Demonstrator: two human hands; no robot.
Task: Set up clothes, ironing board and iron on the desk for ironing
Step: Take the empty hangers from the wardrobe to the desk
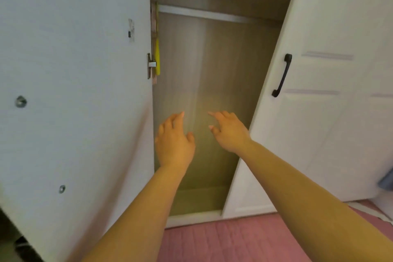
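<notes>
White panels frame the scene: the swung-open left door [74, 91] fills the 9 o'clock side, its inner face showing screw caps and a metal hinge [151, 65] on its right edge, and the right door [319, 112] leans across the 3 o'clock side with a black handle [281, 75] near its left edge. Between the two door edges stands the wardrobe opening [212, 70], a tall gap with a wood-grain back panel, a pale hanging rail [202, 14] across it at 12 o'clock and a shelf edge above that.

The only clothes in view are a thin strip of hanging fabric [156, 49], pink-striped and yellow, pressed against the opening's left edge at 11 o'clock, just behind the hinge; the rest is hidden by the left door. Ironing board, iron and desk do not show here.

Both bare arms reach from 6 o'clock into the gap. The left hand [173, 142] hovers near the left door's edge, fingers loosely spread, holding nothing. The right hand [228, 132] hangs just beside it, apart from it, fingers slack and slightly bent, also holding nothing and touching nothing. Free space lies above and between the hands, up to the rail.

A pink textured floor [234, 242] runs along the wardrobe's base at 6 o'clock. A blue scrap of cloth [386, 181] peeks in at the 4 o'clock border.
</notes>
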